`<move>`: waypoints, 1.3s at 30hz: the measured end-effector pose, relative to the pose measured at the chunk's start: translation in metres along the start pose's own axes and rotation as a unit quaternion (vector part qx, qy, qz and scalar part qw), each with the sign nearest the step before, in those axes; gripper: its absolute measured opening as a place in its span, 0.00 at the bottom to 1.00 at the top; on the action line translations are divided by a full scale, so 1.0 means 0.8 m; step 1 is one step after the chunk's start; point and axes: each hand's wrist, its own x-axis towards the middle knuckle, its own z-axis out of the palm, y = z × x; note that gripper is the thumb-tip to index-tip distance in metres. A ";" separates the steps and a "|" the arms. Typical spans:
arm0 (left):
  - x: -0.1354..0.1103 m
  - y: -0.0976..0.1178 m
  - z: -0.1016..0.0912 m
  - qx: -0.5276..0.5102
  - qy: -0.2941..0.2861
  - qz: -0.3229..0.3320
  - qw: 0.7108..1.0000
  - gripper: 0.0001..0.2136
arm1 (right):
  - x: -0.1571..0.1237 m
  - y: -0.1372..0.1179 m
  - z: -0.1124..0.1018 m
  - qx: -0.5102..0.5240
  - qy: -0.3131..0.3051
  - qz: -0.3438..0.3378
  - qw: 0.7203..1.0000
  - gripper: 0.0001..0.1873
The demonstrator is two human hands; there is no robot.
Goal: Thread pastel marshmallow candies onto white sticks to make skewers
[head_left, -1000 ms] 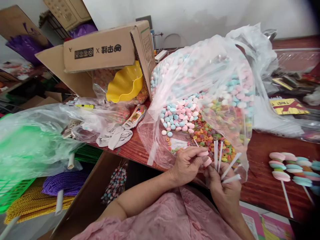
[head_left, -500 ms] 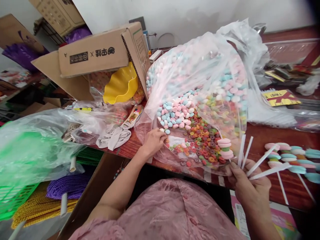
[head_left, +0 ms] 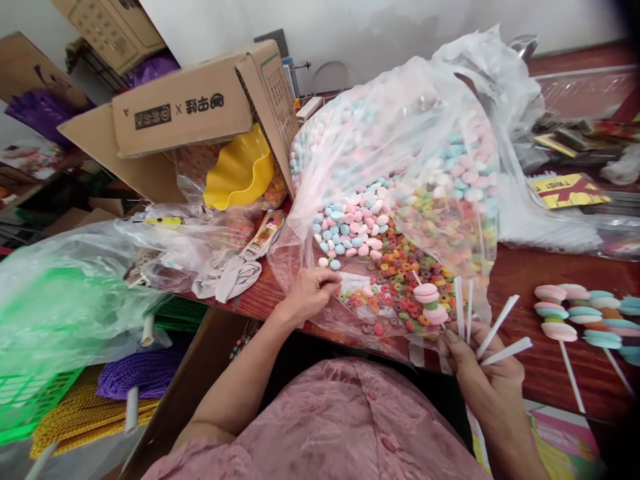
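My right hand (head_left: 487, 370) is closed on several white sticks (head_left: 497, 327), which fan out between the fingers. One stick carries a stack of pink marshmallow-like pieces (head_left: 426, 293) with a green ring between them, leaning over the loose rings. My left hand (head_left: 311, 293) has thumb and fingertips pinched together at the left edge of the loose pieces; anything between them is too small to make out. Beyond it lie pink, blue and white marshmallow-like pieces (head_left: 350, 227) and small coloured rings (head_left: 407, 263), spilling from a big clear plastic bag (head_left: 390, 107).
Finished-looking skewers of stacked pieces (head_left: 555, 313) lie on the red-brown table (head_left: 520, 273) at right. An opened cardboard box (head_left: 190, 107) holds a yellow wavy bowl (head_left: 240, 170). Grey gloves (head_left: 227, 277) and clear plastic lie left. Purple cord bundles (head_left: 140, 373) stand lower left.
My right hand has moved left with the sticks, bringing the pink stack further over the rings. My left hand has shifted slightly right and down, its fingertips now pinched.
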 end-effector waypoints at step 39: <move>-0.025 0.031 0.050 -0.376 0.163 -0.038 0.911 0.14 | -0.018 -0.023 0.033 -0.157 -0.126 -0.222 0.954 0.07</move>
